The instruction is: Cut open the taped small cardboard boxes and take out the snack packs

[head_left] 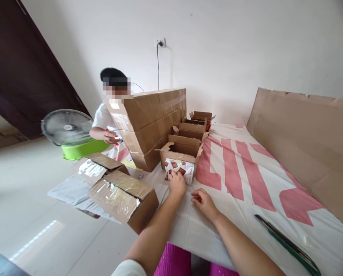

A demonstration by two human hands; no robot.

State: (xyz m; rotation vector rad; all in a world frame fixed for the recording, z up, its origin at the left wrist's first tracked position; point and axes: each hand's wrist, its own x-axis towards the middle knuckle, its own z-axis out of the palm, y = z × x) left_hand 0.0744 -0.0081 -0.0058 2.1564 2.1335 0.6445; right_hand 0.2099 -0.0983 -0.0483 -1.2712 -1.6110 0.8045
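The left hand (177, 184) reaches to a packet (186, 168), white with red patches and dark print, which stands more or less upright on the cloth (185, 226), just before the near wall of the nearest open box (175, 155). Its fingers are bent, with the tips against the lower left part of the packet's face; whether they pinch it or only press on it I cannot tell. The right hand (205, 205) is just to the right and nearer the wearer, low over the cloth, its fingers loosely curled and partly spread, with nothing visible in its grasp. Behind the nearest open box, more open boxes (193, 125) run in a row toward the wall (229, 53), their flaps up or splayed. Left of that row rises a stack (148, 119) of closed boxes. Nearer, by the left forearm, lie two taped boxes (127, 193), with shiny clear tape across them. At the far left of the stack a co-worker in a black cap (114, 75) holds one hand (110, 137) near its edge. A fan (69, 127) and a green basin (81, 150) stand beyond. On the right lie a green-and-black tool (288, 242) and, farther back, a cardboard sheet (300, 149).
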